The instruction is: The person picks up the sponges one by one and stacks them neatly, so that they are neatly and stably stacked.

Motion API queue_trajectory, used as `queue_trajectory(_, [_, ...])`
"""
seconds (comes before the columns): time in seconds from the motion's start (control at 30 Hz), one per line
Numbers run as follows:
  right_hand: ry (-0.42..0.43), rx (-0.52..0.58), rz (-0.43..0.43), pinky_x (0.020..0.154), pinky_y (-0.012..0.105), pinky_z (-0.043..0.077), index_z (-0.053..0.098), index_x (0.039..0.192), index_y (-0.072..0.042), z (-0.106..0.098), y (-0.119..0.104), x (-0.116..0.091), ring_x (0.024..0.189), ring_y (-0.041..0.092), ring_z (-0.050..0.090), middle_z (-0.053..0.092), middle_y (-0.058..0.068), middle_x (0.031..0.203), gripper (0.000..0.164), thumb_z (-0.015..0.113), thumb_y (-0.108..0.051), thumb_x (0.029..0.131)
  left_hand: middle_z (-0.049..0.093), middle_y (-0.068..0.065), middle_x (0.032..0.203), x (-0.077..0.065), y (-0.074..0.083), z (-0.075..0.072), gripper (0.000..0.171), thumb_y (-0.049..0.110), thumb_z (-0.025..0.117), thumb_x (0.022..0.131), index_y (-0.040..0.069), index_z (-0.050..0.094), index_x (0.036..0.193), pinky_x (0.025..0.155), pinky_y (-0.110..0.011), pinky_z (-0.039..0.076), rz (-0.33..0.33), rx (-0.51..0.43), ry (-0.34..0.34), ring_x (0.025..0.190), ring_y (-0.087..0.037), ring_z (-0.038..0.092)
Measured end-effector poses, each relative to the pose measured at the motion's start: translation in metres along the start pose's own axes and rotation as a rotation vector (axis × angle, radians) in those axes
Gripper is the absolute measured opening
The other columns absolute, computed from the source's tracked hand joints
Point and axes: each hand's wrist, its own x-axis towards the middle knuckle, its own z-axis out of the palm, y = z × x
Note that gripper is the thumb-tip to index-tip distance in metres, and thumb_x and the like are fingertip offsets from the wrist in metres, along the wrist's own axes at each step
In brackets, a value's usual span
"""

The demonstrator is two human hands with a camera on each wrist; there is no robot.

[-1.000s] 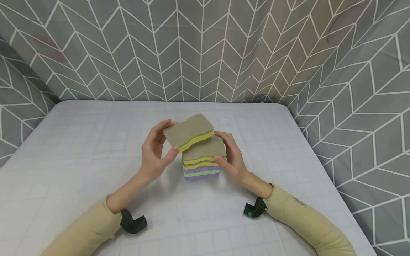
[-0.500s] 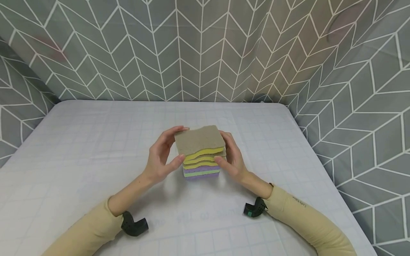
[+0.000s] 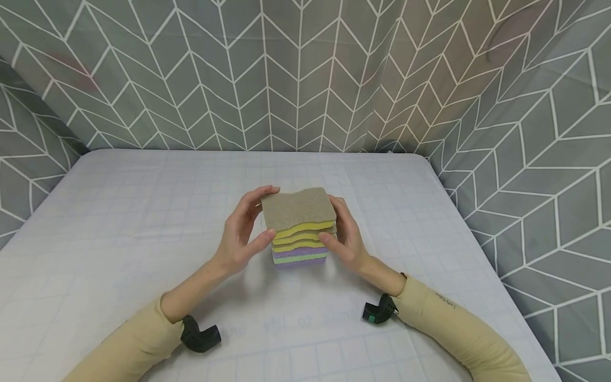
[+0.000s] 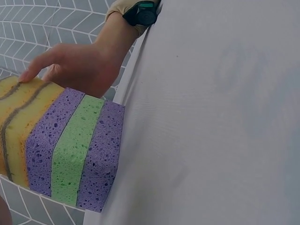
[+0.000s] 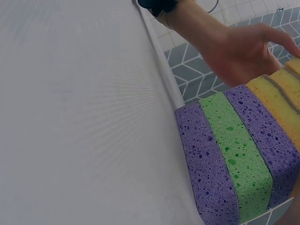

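Observation:
A stack of sponges stands on the white-covered table at its middle. Lowest is a purple sponge, then a green sponge, then another purple one. Above these lie yellow sponges with grey-brown scouring faces, the top sponge sitting slightly askew to the left. My left hand pinches the top sponge by its left end, thumb at the near corner and fingers at the far one. From the right, my right hand grips the yellow sponges below it, thumb on their near edge. Its far fingers are partly hidden behind the stack.
A white cloth with a faint grid covers the table. Grey curtains with white zigzag lines hang behind and at both sides. A black wrist device sticks out below the left sleeve, another below the right.
My left hand has brought the top yellow sponge right and down onto the stack, turning it nearly into line. Over the last half second almost nothing moves. My right hand has stayed in place.

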Motion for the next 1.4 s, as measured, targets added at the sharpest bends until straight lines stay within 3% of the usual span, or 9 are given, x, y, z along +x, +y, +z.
queue_trajectory(0.2, [-0.012, 0.01, 0.003, 0.109, 0.031, 0.038, 0.034, 0.146, 0.01, -0.001, 0.001, 0.0, 0.122, 0.019, 0.043, 0.045, 0.004, 0.138, 0.08, 0.059, -0.046, 0.097, 0.049, -0.014, 0.138, -0.001, -0.001, 0.001, 0.069, -0.005, 0.062, 0.077, -0.014, 0.039, 0.142, 0.111, -0.031, 0.042, -0.005, -0.016, 0.043, 0.128, -0.024, 0.048])
queue_trajectory(0.47, [-0.009, 0.017, -0.008, 0.109, 0.032, 0.037, 0.034, 0.146, 0.011, -0.001, 0.001, -0.002, 0.122, 0.018, 0.043, 0.046, 0.004, 0.138, 0.079, 0.061, -0.045, 0.097, 0.052, -0.01, 0.138, -0.003, -0.001, 0.002, 0.068, -0.003, 0.062, 0.079, -0.015, 0.039, 0.141, 0.111, -0.031, 0.042, -0.024, -0.025, 0.065, 0.127, -0.023, 0.05])
queue_trajectory(1.07, [0.014, 0.012, -0.033, 0.109, 0.03, 0.038, 0.03, 0.145, 0.015, 0.003, 0.0, -0.001, 0.123, 0.018, 0.042, 0.043, 0.005, 0.139, 0.083, 0.062, -0.044, 0.096, 0.052, -0.01, 0.139, -0.006, -0.004, 0.003, 0.066, -0.003, 0.061, 0.079, -0.015, 0.039, 0.14, 0.112, -0.032, 0.041, 0.001, -0.016, 0.055, 0.128, -0.025, 0.048])
queue_trajectory(1.27, [0.013, 0.024, -0.048, 0.113, 0.032, 0.035, 0.028, 0.145, 0.015, 0.002, 0.0, -0.002, 0.127, 0.018, 0.041, 0.041, 0.005, 0.142, 0.086, 0.062, -0.046, 0.096, 0.052, -0.013, 0.139, -0.006, -0.01, 0.002, 0.062, 0.009, 0.061, 0.087, -0.015, 0.039, 0.14, 0.113, -0.035, 0.039, 0.057, 0.024, 0.031, 0.129, -0.024, 0.049])
queue_trajectory(1.4, [0.025, 0.042, -0.036, 0.12, 0.034, 0.027, 0.022, 0.149, 0.012, -0.002, 0.003, -0.005, 0.138, 0.019, 0.037, 0.039, 0.002, 0.149, 0.086, 0.051, -0.052, 0.1, 0.051, -0.019, 0.14, -0.005, -0.011, 0.001, 0.058, 0.018, 0.047, 0.096, -0.012, 0.035, 0.144, 0.113, -0.036, 0.039, 0.067, 0.079, 0.057, 0.129, -0.024, 0.05])
